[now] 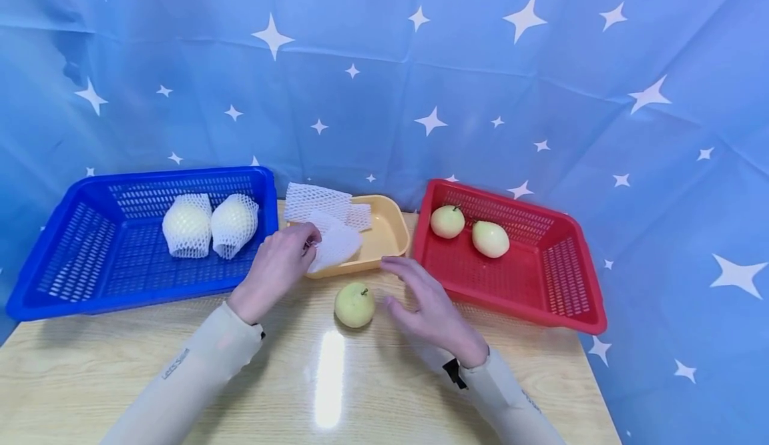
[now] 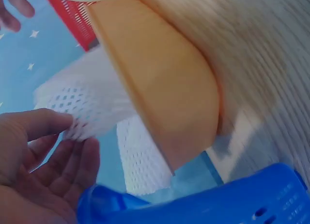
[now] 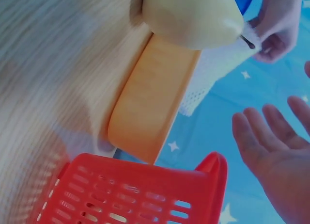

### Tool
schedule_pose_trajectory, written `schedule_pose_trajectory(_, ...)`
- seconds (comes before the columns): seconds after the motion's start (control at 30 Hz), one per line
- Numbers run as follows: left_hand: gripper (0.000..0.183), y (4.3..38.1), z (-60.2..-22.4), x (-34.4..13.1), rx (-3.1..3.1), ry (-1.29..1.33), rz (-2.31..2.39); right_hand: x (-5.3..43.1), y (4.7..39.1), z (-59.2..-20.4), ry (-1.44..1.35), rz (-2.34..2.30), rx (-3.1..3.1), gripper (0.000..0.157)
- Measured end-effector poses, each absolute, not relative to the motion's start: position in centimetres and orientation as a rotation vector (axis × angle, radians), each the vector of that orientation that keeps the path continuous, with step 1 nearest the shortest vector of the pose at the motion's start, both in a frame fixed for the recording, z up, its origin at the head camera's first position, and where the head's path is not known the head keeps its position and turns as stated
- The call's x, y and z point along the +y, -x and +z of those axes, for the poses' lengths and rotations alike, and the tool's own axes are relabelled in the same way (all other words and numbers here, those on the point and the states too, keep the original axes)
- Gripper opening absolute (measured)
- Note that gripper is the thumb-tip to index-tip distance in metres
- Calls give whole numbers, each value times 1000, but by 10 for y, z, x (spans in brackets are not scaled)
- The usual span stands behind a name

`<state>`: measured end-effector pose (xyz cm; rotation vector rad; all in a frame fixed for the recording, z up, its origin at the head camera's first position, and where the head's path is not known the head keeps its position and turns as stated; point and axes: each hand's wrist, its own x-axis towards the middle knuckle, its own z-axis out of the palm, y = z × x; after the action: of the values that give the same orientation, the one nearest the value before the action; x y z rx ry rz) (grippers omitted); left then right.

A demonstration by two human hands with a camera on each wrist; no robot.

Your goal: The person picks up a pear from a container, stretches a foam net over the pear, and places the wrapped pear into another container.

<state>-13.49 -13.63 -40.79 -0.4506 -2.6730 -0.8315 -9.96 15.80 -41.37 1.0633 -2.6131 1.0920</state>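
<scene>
My left hand pinches a white foam net sleeve between thumb and fingers, at the left end of the yellow tray. In the left wrist view the pinched net reaches over the tray's rim. More foam nets lie at the tray's back left. A pale green pear with a short stem sits on the table in front of the tray, between both hands. Just right of that pear, my right hand hovers with fingers spread and nothing in it; the right wrist view shows its fingers apart.
At the left stands a blue basket with two net-wrapped pears. The red basket at the right holds two bare pears. A blue curtain with white stars hangs behind the wooden table.
</scene>
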Motion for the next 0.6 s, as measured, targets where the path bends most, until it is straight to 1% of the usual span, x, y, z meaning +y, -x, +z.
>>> schedule_pose_trajectory(0.3, 14, 118, -397, -140, -2447, 374, -1241, 157, 105, -406, -906, 1328, -2527, 49)
schedule_pose_trajectory(0.47, 24, 105, -399, -132, -2247, 400, -1369, 149, 110, -398, -775, 1479, -2464, 44)
schedule_pose_trajectory(0.6, 28, 97, -402, -125, -2131, 434, -1455, 143, 117, -391, -664, 1579, -2382, 45)
